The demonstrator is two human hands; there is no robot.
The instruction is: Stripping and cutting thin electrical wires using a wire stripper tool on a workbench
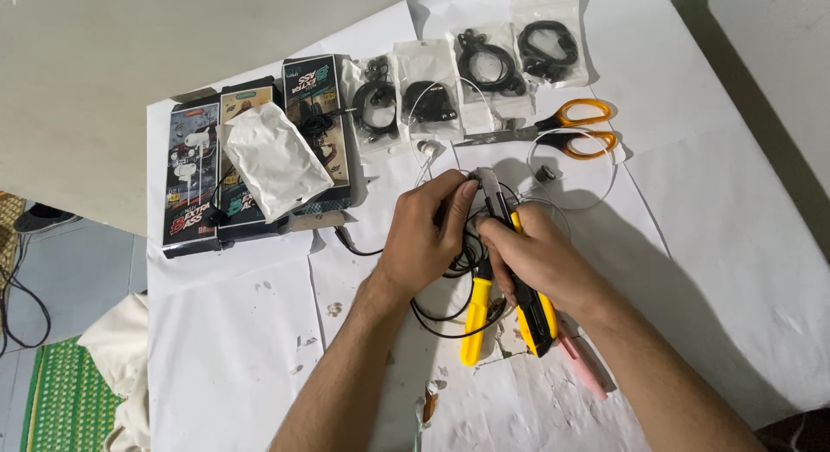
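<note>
Yellow-handled pliers (510, 270) gripped in the right hand (536, 262), fingers closed round the handles, tool head at the black cable (450, 270) pinched by the left hand (424, 240) above the white desk (735, 245). Risk: squeezing too hard could sever the thin cable, or nip the left fingertips just beside the head.

Worktop (718, 245) — covered in white paper sheets, scuffed and torn toward 6 o'clock. At 10 o'clock: three printed earphone boxes (194, 175) side by side, a crumpled white pouch (272, 158) lying across them. At 12 o'clock: a row of four clear bags (484, 63) holding coiled black cables. At 1 o'clock: orange-handled scissors (571, 128), just below the bags. Centre: loose black cable (441, 318) looping over the paper. A pink strip (588, 374) at 5 o'clock — partly hidden.
</note>
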